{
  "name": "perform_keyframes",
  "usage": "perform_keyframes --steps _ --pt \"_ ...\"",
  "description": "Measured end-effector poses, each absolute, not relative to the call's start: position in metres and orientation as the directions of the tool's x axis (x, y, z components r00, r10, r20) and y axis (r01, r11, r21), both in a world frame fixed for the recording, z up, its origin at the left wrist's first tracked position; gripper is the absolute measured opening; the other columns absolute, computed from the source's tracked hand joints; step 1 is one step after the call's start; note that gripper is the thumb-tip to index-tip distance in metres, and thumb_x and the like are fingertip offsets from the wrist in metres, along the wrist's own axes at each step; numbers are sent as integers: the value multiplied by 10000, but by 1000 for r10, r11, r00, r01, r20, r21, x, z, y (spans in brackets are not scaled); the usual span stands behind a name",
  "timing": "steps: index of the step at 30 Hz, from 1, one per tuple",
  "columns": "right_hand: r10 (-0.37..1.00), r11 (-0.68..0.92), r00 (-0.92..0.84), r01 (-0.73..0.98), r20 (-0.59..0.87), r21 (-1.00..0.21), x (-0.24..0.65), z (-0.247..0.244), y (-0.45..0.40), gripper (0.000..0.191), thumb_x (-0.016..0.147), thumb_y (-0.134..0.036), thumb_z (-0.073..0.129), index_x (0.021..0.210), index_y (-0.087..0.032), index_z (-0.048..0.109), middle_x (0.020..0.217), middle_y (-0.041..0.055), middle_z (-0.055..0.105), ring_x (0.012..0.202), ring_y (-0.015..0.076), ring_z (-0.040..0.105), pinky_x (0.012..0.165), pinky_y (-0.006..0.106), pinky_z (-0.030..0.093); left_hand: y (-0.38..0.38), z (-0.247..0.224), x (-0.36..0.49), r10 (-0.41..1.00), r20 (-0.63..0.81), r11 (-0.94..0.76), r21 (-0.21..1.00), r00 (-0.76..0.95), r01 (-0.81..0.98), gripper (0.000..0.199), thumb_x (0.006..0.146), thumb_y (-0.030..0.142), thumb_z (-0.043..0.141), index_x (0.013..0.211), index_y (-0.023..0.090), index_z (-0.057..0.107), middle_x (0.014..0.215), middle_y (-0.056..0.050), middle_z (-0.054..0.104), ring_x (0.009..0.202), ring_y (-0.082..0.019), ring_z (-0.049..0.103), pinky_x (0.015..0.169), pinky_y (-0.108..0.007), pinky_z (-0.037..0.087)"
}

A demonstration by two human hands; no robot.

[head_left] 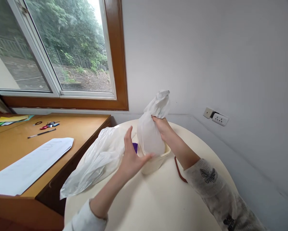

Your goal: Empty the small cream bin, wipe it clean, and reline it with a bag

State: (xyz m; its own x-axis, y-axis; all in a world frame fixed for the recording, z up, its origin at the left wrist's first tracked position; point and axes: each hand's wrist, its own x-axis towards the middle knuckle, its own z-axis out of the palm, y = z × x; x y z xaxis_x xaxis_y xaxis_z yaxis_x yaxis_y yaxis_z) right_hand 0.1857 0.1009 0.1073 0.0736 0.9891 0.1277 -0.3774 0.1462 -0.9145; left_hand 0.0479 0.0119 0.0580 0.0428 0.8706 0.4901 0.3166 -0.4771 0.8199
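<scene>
My right hand (162, 127) is closed round the gathered neck of a white plastic bag (150, 134). The bag stands upright, its lower part full and its crumpled top sticking up above my fist. Beneath it is a cream plastic container (152, 165), and the bag's bottom sits at or inside its rim. My left hand (131, 160) is open beside the bag, thumb and fingers spread wide. Just past its fingers a small purple thing (135, 147) shows, mostly hidden. What fills the bag cannot be made out.
Another white plastic bag (98, 157) lies spread on the left of the round cream table (144, 205). A brown strap-like piece (180, 171) lies near my right forearm. On the wooden desk (86, 125) are paper sheets (30, 165), a pen (41, 133) and small items. A wall socket (220, 119) is at right.
</scene>
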Motion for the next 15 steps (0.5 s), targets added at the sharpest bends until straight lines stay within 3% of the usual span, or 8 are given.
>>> perform_keyframes --steps 2,5,10,15 --pt "985 170 102 -422 139 -891 181 115 102 316 583 -301 705 870 -213 604 952 28 665 904 202 605 795 336 469 10 26 54 905 414 -420 836 97 354 1229 507 355 797 1388 335 -60 1484 -79 10 1353 -328 53 1081 -503 147" --pt "981 192 117 -484 155 -854 174 128 99 335 578 -284 698 884 -202 593 927 25 673 904 195 609 794 330 473 19 -4 64 908 404 -416 846 107 335 1263 528 381 784 1373 319 -153 1478 -102 3 1353 -312 84 1082 -478 179" --pt "956 294 182 -554 231 -779 183 159 88 236 616 -271 664 827 -204 581 931 7 667 955 178 593 810 293 477 43 -23 68 893 447 -444 849 59 286 1202 545 359 777 1369 365 -97 1478 -67 29 1356 -288 94 1096 -427 179" --pt "877 480 245 -482 414 -733 218 201 68 121 736 -345 523 764 -230 549 872 -19 651 913 164 599 774 297 491 50 -41 68 906 420 -419 878 45 230 1178 542 354 778 1374 373 -56 1477 -64 59 1352 -290 116 1094 -443 175"
